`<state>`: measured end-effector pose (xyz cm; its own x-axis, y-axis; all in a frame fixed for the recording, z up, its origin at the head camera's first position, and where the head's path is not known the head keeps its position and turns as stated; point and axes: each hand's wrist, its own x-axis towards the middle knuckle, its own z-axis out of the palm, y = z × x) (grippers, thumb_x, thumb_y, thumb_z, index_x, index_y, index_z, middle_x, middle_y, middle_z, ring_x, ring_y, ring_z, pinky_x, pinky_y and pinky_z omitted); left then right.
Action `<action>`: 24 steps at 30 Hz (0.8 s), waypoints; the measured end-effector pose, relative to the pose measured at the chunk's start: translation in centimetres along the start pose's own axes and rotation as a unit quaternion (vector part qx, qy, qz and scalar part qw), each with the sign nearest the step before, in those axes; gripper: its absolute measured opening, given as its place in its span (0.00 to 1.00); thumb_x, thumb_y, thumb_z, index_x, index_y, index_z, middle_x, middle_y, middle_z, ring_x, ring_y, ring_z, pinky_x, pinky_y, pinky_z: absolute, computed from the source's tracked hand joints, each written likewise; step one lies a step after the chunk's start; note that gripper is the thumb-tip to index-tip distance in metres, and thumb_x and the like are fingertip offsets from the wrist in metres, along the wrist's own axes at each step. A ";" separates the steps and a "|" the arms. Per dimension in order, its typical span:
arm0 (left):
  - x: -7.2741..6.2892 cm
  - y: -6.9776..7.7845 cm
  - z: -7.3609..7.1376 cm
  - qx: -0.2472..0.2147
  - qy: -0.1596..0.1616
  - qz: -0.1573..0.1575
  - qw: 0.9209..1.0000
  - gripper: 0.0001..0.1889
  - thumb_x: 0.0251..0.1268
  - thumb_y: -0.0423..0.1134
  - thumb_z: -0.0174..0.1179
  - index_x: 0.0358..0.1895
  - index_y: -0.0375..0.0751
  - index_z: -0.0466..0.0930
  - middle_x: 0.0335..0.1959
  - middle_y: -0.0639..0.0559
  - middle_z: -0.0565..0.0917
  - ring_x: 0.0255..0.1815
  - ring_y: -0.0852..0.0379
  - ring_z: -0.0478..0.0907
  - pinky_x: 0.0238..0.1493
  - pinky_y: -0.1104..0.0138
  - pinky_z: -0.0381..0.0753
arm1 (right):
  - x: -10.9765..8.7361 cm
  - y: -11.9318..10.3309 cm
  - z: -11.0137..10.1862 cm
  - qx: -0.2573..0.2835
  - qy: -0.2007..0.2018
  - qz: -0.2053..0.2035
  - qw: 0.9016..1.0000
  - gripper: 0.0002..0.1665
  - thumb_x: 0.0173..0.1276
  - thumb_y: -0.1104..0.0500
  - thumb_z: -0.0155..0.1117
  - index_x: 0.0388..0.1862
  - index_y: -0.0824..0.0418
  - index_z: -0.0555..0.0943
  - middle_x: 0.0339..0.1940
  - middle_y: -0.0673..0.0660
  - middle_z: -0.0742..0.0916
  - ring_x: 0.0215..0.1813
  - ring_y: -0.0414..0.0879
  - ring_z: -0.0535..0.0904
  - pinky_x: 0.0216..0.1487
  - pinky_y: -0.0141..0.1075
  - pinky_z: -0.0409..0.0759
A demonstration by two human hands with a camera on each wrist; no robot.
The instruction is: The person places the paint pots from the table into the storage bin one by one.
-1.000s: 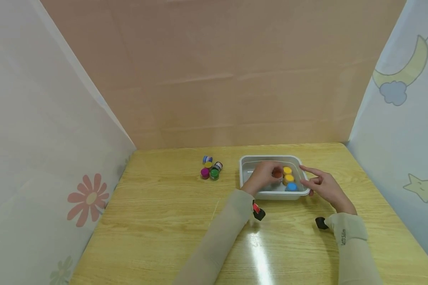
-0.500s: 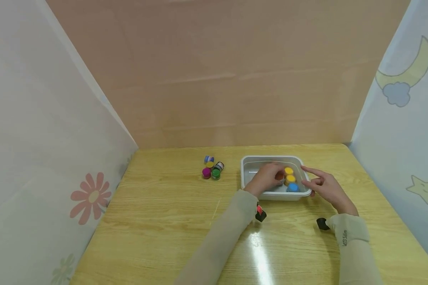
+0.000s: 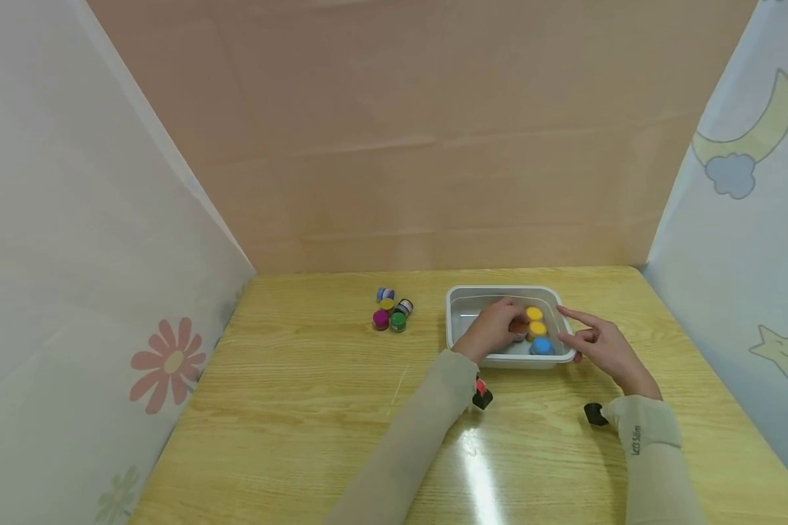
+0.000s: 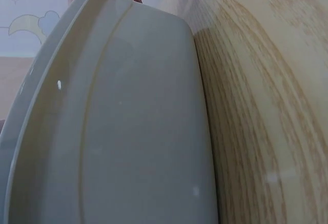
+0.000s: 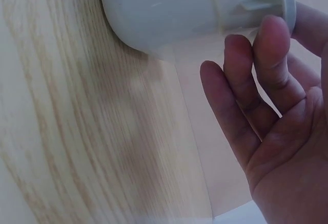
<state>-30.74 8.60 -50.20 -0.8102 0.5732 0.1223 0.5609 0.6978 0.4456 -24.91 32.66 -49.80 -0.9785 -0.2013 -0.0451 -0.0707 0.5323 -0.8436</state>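
In the head view my left hand reaches over the near rim of a white plastic tray. Its fingers and thumb pinch a small jar with a reddish-brown lid, partly hidden by the hand. Right of that jar stand two yellow-lidded jars and a blue-lidded jar, lined up along the tray's right side. My right hand holds the tray's right rim between thumb and fingers. Close up, the right wrist view has fingertips right at the rim. The tray's outer wall fills the left wrist view.
Left of the tray, several small jars lie grouped on the wooden table, among them a purple-lidded jar, a green-lidded jar and a tipped dark jar. A brown back wall and pale side walls surround the table.
The left hand has edged slightly right and nearer with the reddish-brown-lidded jar, close to the yellow-lidded jars. The right hand keeps its hold on the rim. The head view has shifted a little.
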 end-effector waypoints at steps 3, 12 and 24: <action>0.0 0.0 -0.1 0.003 -0.007 -0.001 1.000 0.16 0.66 0.40 0.73 0.55 0.53 0.86 0.55 0.60 0.81 0.52 0.66 0.77 0.58 0.79 0.73 | 0.1 0.1 0.0 0.000 0.001 0.003 1.000 0.41 0.78 0.51 0.64 0.82 0.62 0.62 0.18 0.62 0.84 0.25 0.57 0.83 0.31 0.36 0.72; 0.0 -0.1 -0.5 0.005 -0.015 0.006 1.000 0.18 0.65 0.40 0.73 0.57 0.53 0.86 0.56 0.60 0.84 0.56 0.65 0.78 0.63 0.76 0.74 | -0.1 0.0 0.1 0.003 0.003 0.000 1.000 0.40 0.78 0.51 0.64 0.82 0.62 0.62 0.17 0.60 0.84 0.24 0.55 0.82 0.28 0.38 0.71; -0.4 -0.4 -1.2 -0.029 -0.017 0.009 0.999 0.17 0.66 0.38 0.72 0.57 0.51 0.85 0.48 0.61 0.86 0.47 0.66 0.79 0.49 0.78 0.75 | -0.2 -0.2 0.1 -0.002 -0.002 -0.006 1.000 0.40 0.79 0.48 0.63 0.81 0.63 0.63 0.18 0.64 0.84 0.25 0.58 0.83 0.34 0.37 0.76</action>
<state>-30.78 7.61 -49.38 -0.7930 0.6006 0.1021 0.5644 0.6611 0.4944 -24.69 32.48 -49.72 -0.9769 -0.2105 -0.0374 -0.0828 0.5338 -0.8415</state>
